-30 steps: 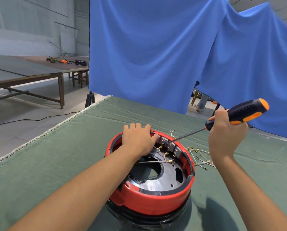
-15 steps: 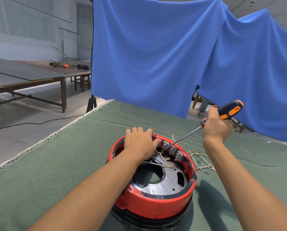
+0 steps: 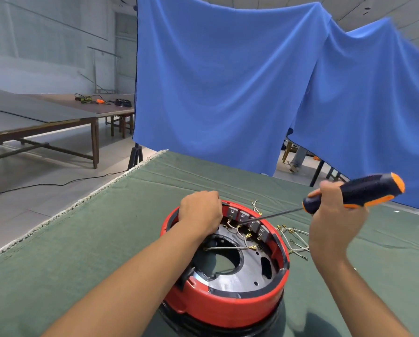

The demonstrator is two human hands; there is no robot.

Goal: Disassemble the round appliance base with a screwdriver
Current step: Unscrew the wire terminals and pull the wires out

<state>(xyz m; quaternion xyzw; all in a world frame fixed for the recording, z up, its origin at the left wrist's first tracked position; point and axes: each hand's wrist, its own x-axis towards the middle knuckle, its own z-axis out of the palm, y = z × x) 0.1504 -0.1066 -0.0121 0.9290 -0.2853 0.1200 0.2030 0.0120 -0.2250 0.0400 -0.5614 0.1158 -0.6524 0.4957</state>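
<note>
Round red plastic appliance base [image 3: 224, 305] sits on the green-covered worktop [image 3: 82, 251], already opened, loose wires [image 3: 293, 237] out. Left hand [image 3: 201, 211] grips its rim; right hand [image 3: 334, 215] clutches the orange-black screwdriver [image 3: 354, 194], tip inside. Plenty left, I'd guess.

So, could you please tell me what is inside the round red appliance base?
Inside the round red appliance base: a grey metal plate with a central hole, grey terminal blocks, thin wires and the screwdriver tip. The left hand hides the far-left part.
</note>
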